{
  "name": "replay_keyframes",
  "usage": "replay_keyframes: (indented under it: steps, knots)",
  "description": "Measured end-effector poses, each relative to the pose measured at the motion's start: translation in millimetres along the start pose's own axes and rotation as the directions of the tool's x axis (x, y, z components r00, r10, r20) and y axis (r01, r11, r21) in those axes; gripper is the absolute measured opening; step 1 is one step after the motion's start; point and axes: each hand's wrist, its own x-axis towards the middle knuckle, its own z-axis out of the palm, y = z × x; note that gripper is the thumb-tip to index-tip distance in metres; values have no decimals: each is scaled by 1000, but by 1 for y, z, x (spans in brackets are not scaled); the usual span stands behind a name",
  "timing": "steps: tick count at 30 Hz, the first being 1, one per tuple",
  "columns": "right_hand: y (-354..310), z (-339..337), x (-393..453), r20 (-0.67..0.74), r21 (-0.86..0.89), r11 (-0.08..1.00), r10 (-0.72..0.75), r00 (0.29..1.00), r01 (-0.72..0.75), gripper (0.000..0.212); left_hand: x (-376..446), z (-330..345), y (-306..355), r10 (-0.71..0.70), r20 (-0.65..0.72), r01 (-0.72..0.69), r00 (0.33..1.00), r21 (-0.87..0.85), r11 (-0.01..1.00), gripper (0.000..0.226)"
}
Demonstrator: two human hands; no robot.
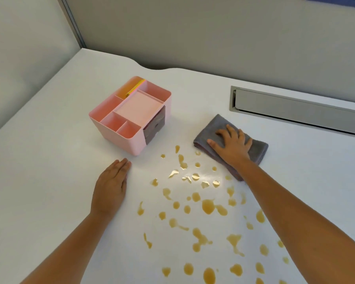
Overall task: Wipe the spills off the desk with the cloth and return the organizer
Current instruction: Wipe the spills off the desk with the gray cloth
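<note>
Several amber spill drops are scattered over the white desk, from its middle down to the near edge. A folded grey cloth lies just beyond the drops on the right. My right hand rests palm down on the cloth with fingers spread. A pink organizer with several compartments and dark drawers stands left of the cloth, clear of the drops. My left hand lies flat on the bare desk just in front of the organizer, fingers together, holding nothing.
A grey metal cable hatch is set into the desk at the back right. Grey partition walls close off the back and left sides. A yellow item stands in the organizer's rear compartment.
</note>
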Motion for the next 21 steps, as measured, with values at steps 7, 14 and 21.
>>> replay_keyframes:
  steps: [7,14,21]
  knots:
    - [-90,35,-17,56,-68,966,-248,967,251,75,0,-1,-3,17,-11,-16,1000,7,1000,42]
    - [-130,59,-59,115,-90,888,-441,890,451,78,1,0,-4,24,-27,-24,999,7,1000,44]
    - [-107,56,-86,61,-112,888,-441,895,445,66,-1,-1,-4,19,-28,-19,999,-7,1000,39]
